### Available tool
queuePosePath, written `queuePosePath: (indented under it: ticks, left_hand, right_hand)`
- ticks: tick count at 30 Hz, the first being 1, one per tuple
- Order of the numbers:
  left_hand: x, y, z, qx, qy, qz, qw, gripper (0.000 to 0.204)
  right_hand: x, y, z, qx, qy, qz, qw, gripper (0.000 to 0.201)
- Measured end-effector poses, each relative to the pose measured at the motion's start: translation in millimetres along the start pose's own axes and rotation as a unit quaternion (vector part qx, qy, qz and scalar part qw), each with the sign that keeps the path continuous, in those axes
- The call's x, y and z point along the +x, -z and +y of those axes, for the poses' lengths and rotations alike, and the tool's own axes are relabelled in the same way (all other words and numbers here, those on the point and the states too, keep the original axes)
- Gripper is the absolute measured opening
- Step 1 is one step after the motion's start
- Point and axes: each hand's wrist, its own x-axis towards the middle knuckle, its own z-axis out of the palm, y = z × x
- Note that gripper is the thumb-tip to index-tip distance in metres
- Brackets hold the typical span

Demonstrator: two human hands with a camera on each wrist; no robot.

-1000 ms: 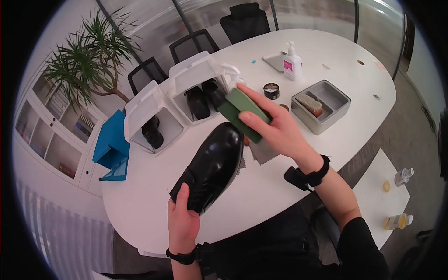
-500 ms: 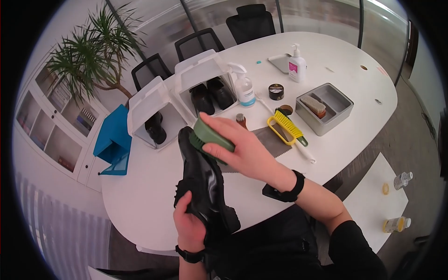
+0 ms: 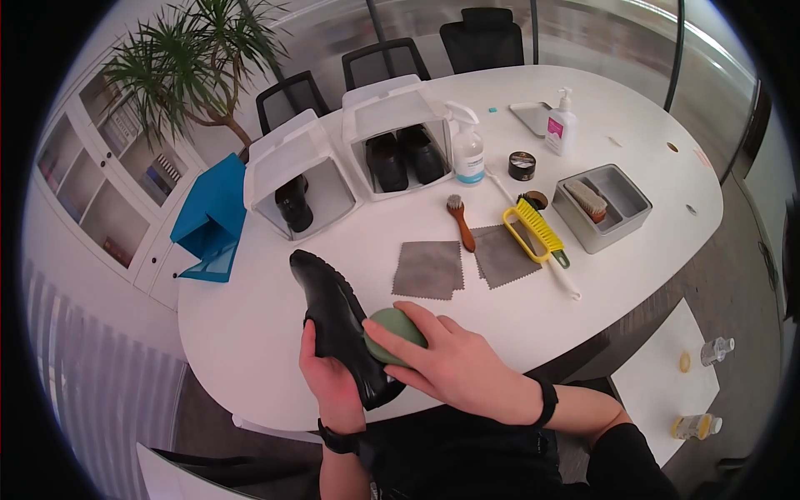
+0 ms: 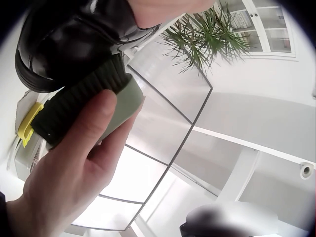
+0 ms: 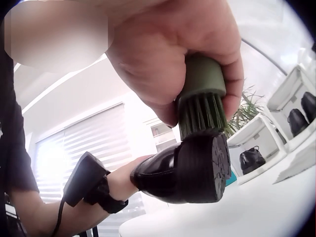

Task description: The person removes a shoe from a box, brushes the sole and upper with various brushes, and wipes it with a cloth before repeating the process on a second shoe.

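Observation:
My left hand grips a black leather shoe by its side, holding it over the table's near edge with the toe pointing away to the upper left. My right hand clasps a green shoe brush from above, thumb on one side and fingers on the other. In the right wrist view, the brush's dark bristles meet the shoe's heel. The left wrist view has the bristles lying along the glossy black upper.
Two white boxes with black shoes stand at the back left beside a blue folder. Grey cloths, a wooden-handled brush, a yellow brush, a spray bottle, a polish tin and a metal box lie beyond my hands.
From above the toe, the right hand has brought the brush down onto the shoe and back toward the heel. The left hand has turned the shoe, its toe now pointing upper left.

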Motion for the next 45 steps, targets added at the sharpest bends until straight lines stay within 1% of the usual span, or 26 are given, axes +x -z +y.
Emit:
queuePosePath:
  ticks: [4,6,8,10,13,14,16,18,20,22,23,24,25,26,28,29,30,31,32,33,34,37,39,43,44,45]
  left_hand:
    - [3.8,7.1,8.2,-0.016,-0.016,-0.002,1.0,0.046]
    - [5.6,8.6,12.5,-0.077,0.009,-0.046,0.996,0.046]
    - [7.8,12.2,16.4,-0.096,0.011,-0.057,0.994,0.046]
    - [9.1,16.9,19.0,-0.116,0.014,-0.068,0.991,0.046]
    - [5.2,24.0,19.0,-0.139,0.011,-0.086,0.986,0.048]
    - [1.8,24.9,16.9,-0.162,0.015,-0.095,0.982,0.048]
    - [-4.2,30.0,15.8,-0.185,0.015,-0.105,0.977,0.048]
    - [-6.0,33.0,14.7,-0.236,0.009,-0.094,0.967,0.051]
    - [-10.5,33.2,14.3,-0.234,0.003,-0.093,0.968,0.052]
    - [-18.7,40.5,12.6,-0.231,-0.002,-0.087,0.969,0.053]
    - [-26.5,51.9,12.1,-0.18,-0.033,-0.135,0.974,0.05]
    - [-32.2,57.6,13.1,-0.127,-0.063,-0.184,0.973,0.048]
    - [-35.2,61.7,15.6,-0.126,-0.061,-0.182,0.973,0.048]
    - [-37.4,62.4,18.9,-0.106,-0.069,-0.172,0.977,0.053]
    - [-37.7,64.6,23.6,-0.091,-0.083,-0.163,0.979,0.058]
    - [-40.1,67.5,26.7,-0.104,-0.051,-0.161,0.98,0.059]
    - [-41.0,69.2,28.9,-0.115,-0.016,-0.161,0.98,0.061]
    - [-40.2,70.0,27.9,-0.114,-0.016,-0.163,0.98,0.061]
    - [-39.7,68.2,24.1,-0.147,-0.018,-0.153,0.977,0.055]
    - [-39.0,65.9,19.7,-0.179,-0.019,-0.143,0.973,0.05]
    - [-38.5,63.2,15.6,-0.181,-0.017,-0.146,0.973,0.05]
    - [-54.2,40.9,-0.4,-0.138,-0.001,-0.154,0.978,0.049]
    - [-63.9,33.5,-11.6,-0.118,-0.027,-0.126,0.985,0.047]
    - [-66.4,48.0,-19.3,-0.118,-0.021,-0.159,0.98,0.047]
    - [-69.8,46.1,-21.2,0.006,-0.079,-0.075,0.994,0.048]
    - [-75.2,44.5,-22.0,0.13,-0.131,0.013,0.983,0.048]
  right_hand:
    - [-11.6,7.8,-10.2,-0.047,0.018,-0.007,0.999,0.063]
    - [-15.4,6.3,-8.7,-0.058,0.038,0.013,0.998,0.062]
    - [-19.8,5.2,-6.2,-0.069,0.058,0.032,0.995,0.061]
    - [-23.2,5.0,-2.3,-0.053,0.109,0.08,0.989,0.058]
    - [-31.1,4.4,3.1,-0.01,0.142,0.112,0.983,0.057]
    - [-33.1,4.4,7.0,-0.011,0.145,0.114,0.983,0.057]
    - [-38.6,2.3,16.3,0.008,0.204,0.127,0.971,0.058]
    - [-45.0,-2.2,21.8,0.033,0.2,0.124,0.971,0.059]
    - [-49.6,-1.4,22.8,0.147,0.103,0.079,0.981,0.06]
    - [-47.8,6.8,27.1,0.177,0.081,0.059,0.979,0.06]
    - [-46.6,18.1,31.8,0.083,0.11,-0.051,0.989,0.058]
    - [-47.3,27.7,38.0,-0.013,0.135,-0.159,0.978,0.057]
    - [-50.9,25.4,56.9,-0.1,0.196,-0.192,0.956,0.054]
    - [-50.7,29.8,55.7,-0.099,0.196,-0.192,0.956,0.054]
    - [-45.8,44.6,47.8,0.003,0.088,-0.14,0.986,0.054]
    - [-44.6,48.9,43.5,0.094,0.068,-0.096,0.989,0.055]
    - [-44.7,47.0,41.2,0.095,0.069,-0.096,0.988,0.055]
    - [-44.6,43.7,38.4,0.257,0.08,-0.045,0.962,0.059]
    - [-43.8,40.9,35.7,0.41,0.089,0.007,0.908,0.062]
    - [-41.4,36.8,34.0,0.411,0.146,0.01,0.9,0.065]
    - [-38.1,37.8,29.2,0.353,0.179,-0.011,0.918,0.063]
    - [-31.1,26.6,23.2,0.388,0.175,-0.042,0.904,0.061]
    - [-24.2,21.8,22.5,0.389,0.167,-0.036,0.905,0.06]
    - [-11.6,19.1,23.8,0.395,0.177,-0.057,0.9,0.062]
    - [-8.7,18.6,22.2,0.388,0.18,-0.052,0.902,0.062]
    - [-7.3,17.3,19.5,0.383,0.181,-0.048,0.905,0.062]
